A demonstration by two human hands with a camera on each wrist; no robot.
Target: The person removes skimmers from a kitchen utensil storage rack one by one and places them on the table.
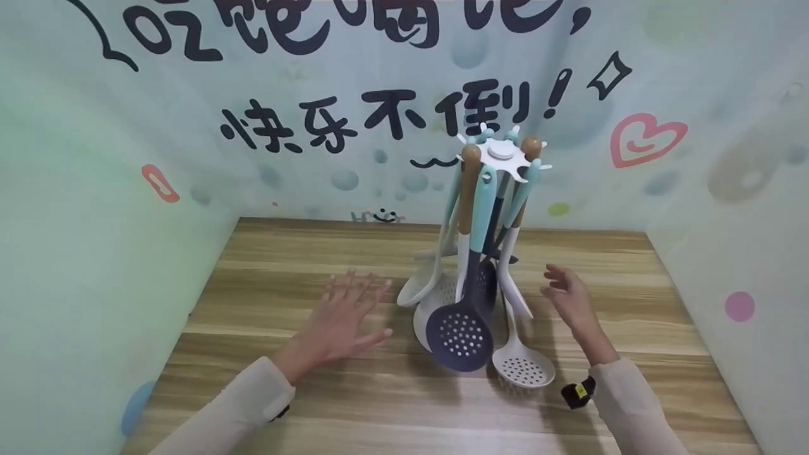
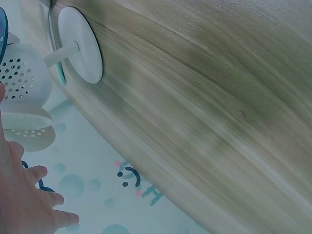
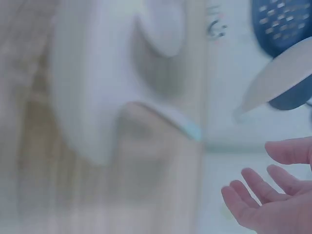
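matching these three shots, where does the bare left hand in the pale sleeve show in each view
Head: bare left hand, left of centre, fingers spread.
Left wrist: left hand, lower left corner, cut by the edge.
Right wrist: not in it; bare right hand at lower right.
Shared landmark: small dark printed smiley face, mid-picture in head, below middle in left wrist, blurred at top in right wrist.

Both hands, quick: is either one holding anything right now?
Left hand: open, fingers spread, holding nothing.
Right hand: open, fingers slightly bent, holding nothing.
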